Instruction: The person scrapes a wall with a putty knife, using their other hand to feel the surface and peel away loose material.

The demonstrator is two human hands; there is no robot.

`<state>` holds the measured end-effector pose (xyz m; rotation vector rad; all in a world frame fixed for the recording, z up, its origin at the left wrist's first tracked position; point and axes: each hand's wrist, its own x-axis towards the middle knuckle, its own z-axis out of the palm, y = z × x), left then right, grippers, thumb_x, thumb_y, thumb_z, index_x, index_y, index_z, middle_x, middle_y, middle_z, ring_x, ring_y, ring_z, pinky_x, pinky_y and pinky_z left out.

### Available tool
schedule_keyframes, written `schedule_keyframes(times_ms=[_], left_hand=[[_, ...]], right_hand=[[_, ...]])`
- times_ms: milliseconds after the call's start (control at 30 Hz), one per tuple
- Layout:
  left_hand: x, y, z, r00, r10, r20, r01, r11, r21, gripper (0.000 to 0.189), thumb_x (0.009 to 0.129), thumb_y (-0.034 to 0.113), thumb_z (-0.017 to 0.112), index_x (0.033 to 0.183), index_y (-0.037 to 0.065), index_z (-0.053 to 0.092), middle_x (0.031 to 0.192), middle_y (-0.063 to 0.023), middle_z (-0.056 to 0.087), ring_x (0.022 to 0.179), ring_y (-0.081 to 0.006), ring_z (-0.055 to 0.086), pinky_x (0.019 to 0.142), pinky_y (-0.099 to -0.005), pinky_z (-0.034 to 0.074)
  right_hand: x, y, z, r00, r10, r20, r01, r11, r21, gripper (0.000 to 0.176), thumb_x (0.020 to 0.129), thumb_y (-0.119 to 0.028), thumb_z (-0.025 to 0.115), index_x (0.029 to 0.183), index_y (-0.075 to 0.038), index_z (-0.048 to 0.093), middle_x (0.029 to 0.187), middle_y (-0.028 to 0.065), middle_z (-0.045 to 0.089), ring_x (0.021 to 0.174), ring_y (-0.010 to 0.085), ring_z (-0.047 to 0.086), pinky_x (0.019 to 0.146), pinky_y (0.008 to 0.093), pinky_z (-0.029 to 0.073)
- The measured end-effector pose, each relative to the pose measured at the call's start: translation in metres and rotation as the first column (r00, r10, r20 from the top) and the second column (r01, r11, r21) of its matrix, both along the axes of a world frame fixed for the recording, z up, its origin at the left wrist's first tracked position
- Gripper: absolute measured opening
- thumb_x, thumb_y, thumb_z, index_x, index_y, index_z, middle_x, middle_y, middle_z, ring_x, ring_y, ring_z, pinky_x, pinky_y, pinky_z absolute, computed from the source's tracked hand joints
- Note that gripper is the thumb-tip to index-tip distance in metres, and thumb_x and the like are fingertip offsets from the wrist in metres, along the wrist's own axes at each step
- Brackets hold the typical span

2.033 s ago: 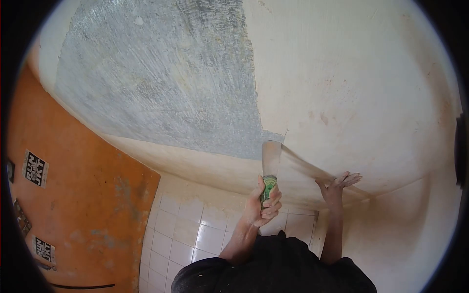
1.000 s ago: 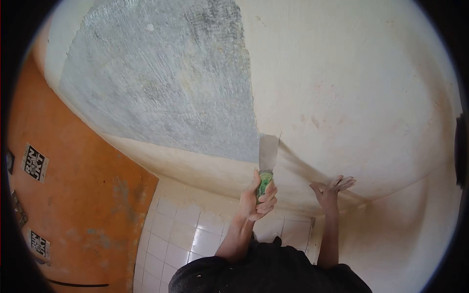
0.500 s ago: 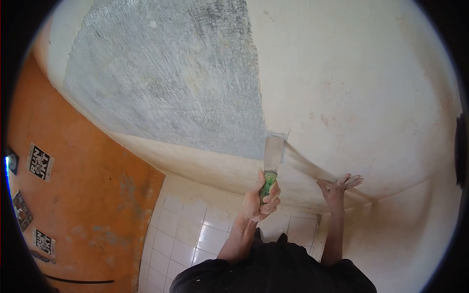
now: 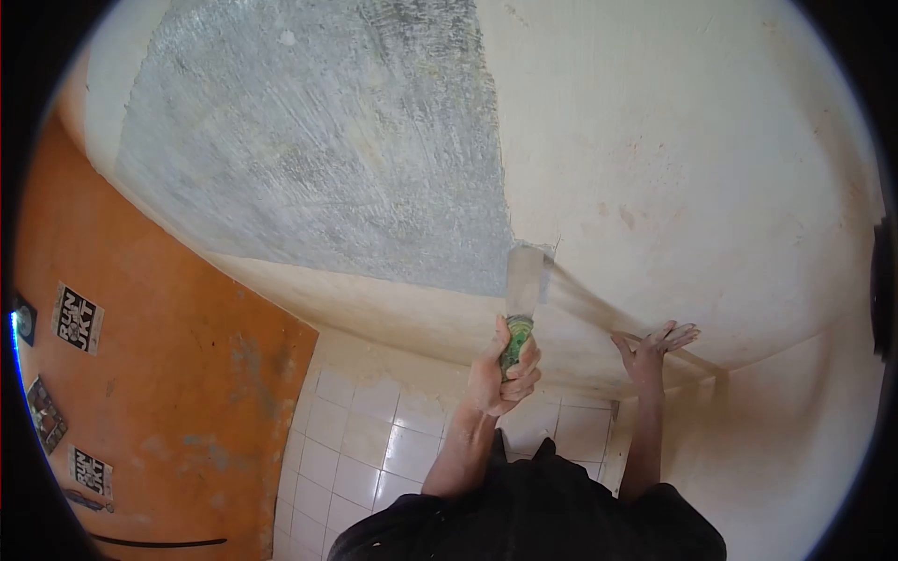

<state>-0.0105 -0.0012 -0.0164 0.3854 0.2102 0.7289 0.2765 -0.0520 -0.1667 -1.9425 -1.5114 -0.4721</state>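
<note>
Closed around the green handle of a scraper [image 4: 525, 280] is my left hand [image 4: 503, 374]. The scraper's broad metal blade points up and lies against the wall, at the lower right corner of a grey patch [image 4: 318, 159] where the paint is off. A thin bare strip shows along the blade's top and right side. My right hand [image 4: 647, 353] is to the right, fingers spread and thumb apart, at the cream wall [image 4: 655, 168]. It holds nothing, and its shadow falls beside it.
An orange door-like panel [image 4: 178, 374] with stickers [image 4: 78, 318] stands on the left. White floor tiles [image 4: 360, 439] show below the wall. Another wall surface [image 4: 767, 439] meets the cream wall at lower right. A dark object [image 4: 882, 290] sits at the right edge.
The scraper and both hands appear slightly higher in the view, while the view itself has shifted a little. My grip and the right hand's spread fingers look the same.
</note>
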Motion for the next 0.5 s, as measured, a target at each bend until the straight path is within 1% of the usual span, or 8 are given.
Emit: schedule_keyframes(times_ms=[67,133,167,267,333,400,467,500], left_hand=[[-0.002,0.004,0.003,0.998,-0.042,0.037,0.044,0.998,-0.034,0.06,0.093,0.059,0.026,0.074,0.006,0.044,0.052,0.0037,0.031,0.034,-0.0037,0.021,0.028,-0.0176,0.015],[0.002,0.002,0.01,0.997,-0.052,0.055,0.052,0.999,-0.007,0.059,0.094,0.058,0.026,0.074,0.006,0.044,0.052,0.004,0.03,0.035,-0.0034,0.021,0.028,-0.0175,0.015],[0.004,0.002,0.014,0.995,-0.06,0.084,0.058,0.998,0.022,0.058,0.095,0.057,0.026,0.074,0.006,0.044,0.052,0.0044,0.03,0.036,-0.0032,0.022,0.029,-0.0175,0.015],[-0.004,0.001,0.004,0.998,-0.038,0.057,0.041,0.997,-0.058,0.059,0.095,0.057,0.026,0.073,0.006,0.044,0.052,0.0043,0.03,0.035,-0.0039,0.022,0.029,-0.018,0.016],[0.003,0.01,0.005,0.997,-0.054,0.064,0.055,0.998,-0.012,0.06,0.094,0.058,0.026,0.074,0.005,0.044,0.051,0.0037,0.031,0.035,-0.0039,0.022,0.028,-0.018,0.016],[0.002,0.01,0.01,0.991,-0.095,0.099,0.094,0.996,0.01,0.061,0.094,0.059,0.026,0.074,0.004,0.044,0.051,0.0033,0.03,0.035,-0.004,0.022,0.028,-0.0176,0.015],[0.002,0.013,0.007,0.996,-0.073,0.06,0.072,0.997,0.016,0.061,0.094,0.059,0.026,0.074,0.005,0.044,0.051,0.0033,0.03,0.035,-0.004,0.022,0.028,-0.0178,0.015],[-0.001,0.01,0.003,0.999,-0.04,0.015,0.04,0.999,0.01,0.06,0.094,0.058,0.027,0.073,0.005,0.044,0.051,0.0033,0.03,0.035,-0.004,0.022,0.028,-0.018,0.016]], right_hand=[[0.003,0.009,0.004,0.999,0.011,0.053,-0.015,0.998,0.067,0.124,0.076,-0.059,0.065,0.139,-0.004,-0.026,0.133,0.0418,-0.033,0.123,0.0588,-0.031,0.093,0.0727,-0.013],[-0.004,0.004,0.0,0.997,-0.004,-0.077,0.006,1.0,0.023,0.123,0.076,-0.058,0.066,0.14,-0.006,-0.026,0.134,0.0393,-0.033,0.123,0.0587,-0.031,0.093,0.0728,-0.013],[-0.004,0.004,0.002,0.997,-0.007,-0.077,0.009,1.0,0.022,0.123,0.076,-0.058,0.066,0.14,-0.006,-0.026,0.134,0.0393,-0.033,0.123,0.0587,-0.031,0.093,0.0728,-0.013],[-0.002,0.002,0.005,1.0,0.009,0.008,-0.01,0.999,0.037,0.123,0.077,-0.057,0.066,0.14,-0.004,-0.025,0.134,0.0407,-0.032,0.123,0.0603,-0.029,0.093,0.0736,-0.012],[0.0,0.006,0.005,0.999,-0.001,0.052,-0.003,0.997,0.073,0.123,0.077,-0.056,0.066,0.139,-0.003,-0.025,0.134,0.0404,-0.033,0.124,0.0604,-0.028,0.093,0.074,-0.011],[-0.003,0.003,0.005,0.999,-0.006,0.035,0.004,0.999,0.049,0.123,0.077,-0.056,0.066,0.14,-0.004,-0.025,0.134,0.0404,-0.033,0.124,0.0604,-0.028,0.093,0.074,-0.011],[0.0,0.009,0.012,0.999,-0.018,0.035,0.016,0.999,0.042,0.123,0.076,-0.056,0.067,0.14,-0.005,-0.025,0.134,0.0404,-0.033,0.124,0.0604,-0.027,0.093,0.074,-0.011],[-0.003,0.007,0.013,0.999,-0.016,0.032,0.015,0.999,0.051,0.122,0.077,-0.053,0.068,0.14,-0.006,-0.025,0.135,0.0396,-0.032,0.125,0.0575,-0.028,0.095,0.0716,-0.012]])
